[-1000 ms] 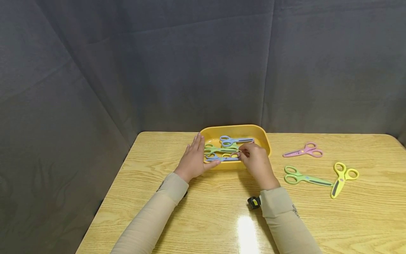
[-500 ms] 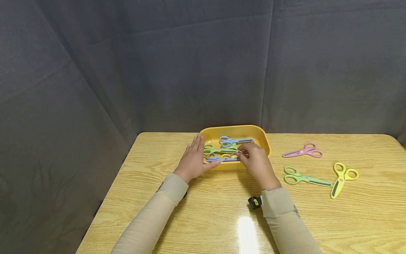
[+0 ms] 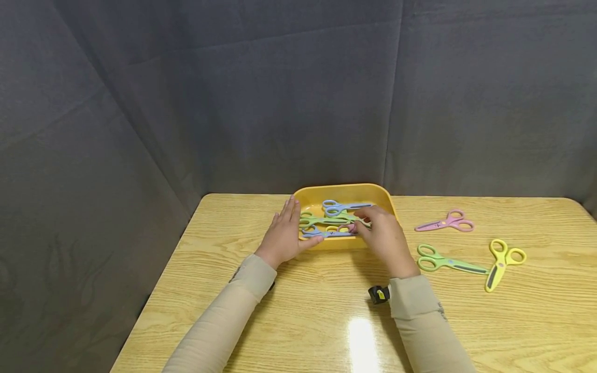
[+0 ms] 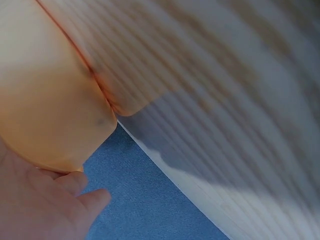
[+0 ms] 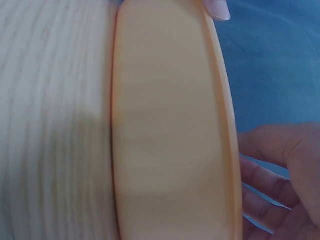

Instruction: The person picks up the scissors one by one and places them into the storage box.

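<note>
A yellow tray (image 3: 345, 191) holds several scissors: a blue pair (image 3: 333, 208) at the back, green scissors (image 3: 310, 220) in the middle, blue scissors (image 3: 322, 233) along the front and a pink handle (image 3: 352, 228) beside it. My left hand (image 3: 282, 233) lies straight-fingered against the tray's left side, thumb along its front wall. My right hand (image 3: 384, 235) reaches over the right front rim, with its thumb and forefinger bent around a green blade and near the pink handle. Whether they pinch anything is hidden. From the right wrist, that hand (image 5: 295, 170) shows beyond the tray wall (image 5: 170, 125).
On the wooden table (image 3: 317, 300), right of the tray, lie pink scissors (image 3: 445, 223), green scissors (image 3: 450, 263) and yellow scissors (image 3: 500, 264). The green tip reaches the yellow pair. A dark grey curtain (image 3: 280, 103) stands behind the table and along its left side.
My right hand has shifted slightly right inside the tray, uncovering more green blade. The pink handle appears a little further right. My left hand and the tray stay in place.
</note>
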The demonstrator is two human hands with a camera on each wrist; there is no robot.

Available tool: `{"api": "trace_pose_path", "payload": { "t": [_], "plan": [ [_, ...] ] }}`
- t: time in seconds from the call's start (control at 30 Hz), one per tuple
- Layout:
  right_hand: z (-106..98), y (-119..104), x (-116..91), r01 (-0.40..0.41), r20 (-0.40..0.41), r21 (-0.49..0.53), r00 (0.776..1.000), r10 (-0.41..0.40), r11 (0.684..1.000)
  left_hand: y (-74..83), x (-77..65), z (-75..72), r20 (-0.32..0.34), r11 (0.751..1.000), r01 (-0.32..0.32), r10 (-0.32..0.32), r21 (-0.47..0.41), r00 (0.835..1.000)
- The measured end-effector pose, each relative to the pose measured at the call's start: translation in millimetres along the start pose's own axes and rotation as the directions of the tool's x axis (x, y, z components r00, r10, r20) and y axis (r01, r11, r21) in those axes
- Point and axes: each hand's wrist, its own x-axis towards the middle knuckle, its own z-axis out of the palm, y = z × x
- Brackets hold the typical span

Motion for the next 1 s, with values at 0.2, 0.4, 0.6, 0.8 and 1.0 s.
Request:
{"api": "trace_pose_path", "payload": {
  "t": [0.2, 0.4, 0.6, 0.8, 1.0],
  "plan": [
    [-9.8, 4.1, 1.4, -0.002, -0.053, -0.013, 0.999, 0.001, 1.000, -0.1, 0.4, -0.2, -0.008, 1.000, -0.008, 0.008, -0.004, 1.000],
    [-22.2, 11.4, 1.9, -0.028, -0.110, 0.027, 0.993, 0.030, 0.999, 0.1, 0.0, -0.7, -0.006, 1.000, -0.006, 0.006, -0.015, 1.000],
    [-37.0, 20.9, 0.0, -0.061, -0.177, 0.070, 0.981, 0.073, 0.996, 1.2, -0.8, -1.1, -0.016, 1.000, -0.012, 0.011, -0.024, 1.000],
    [-50.7, 34.1, -2.6, -0.101, -0.215, 0.081, 0.970, 0.116, 0.992, 1.3, -0.7, -1.3, -0.025, 1.000, -0.012, 0.011, -0.019, 1.000],
    [-63.9, 54.5, -9.9, -0.154, -0.207, 0.096, 0.963, 0.170, 0.984, 1.3, -0.9, -0.7, -0.018, 1.000, -0.007, 0.007, -0.011, 1.000]
  ]
}}
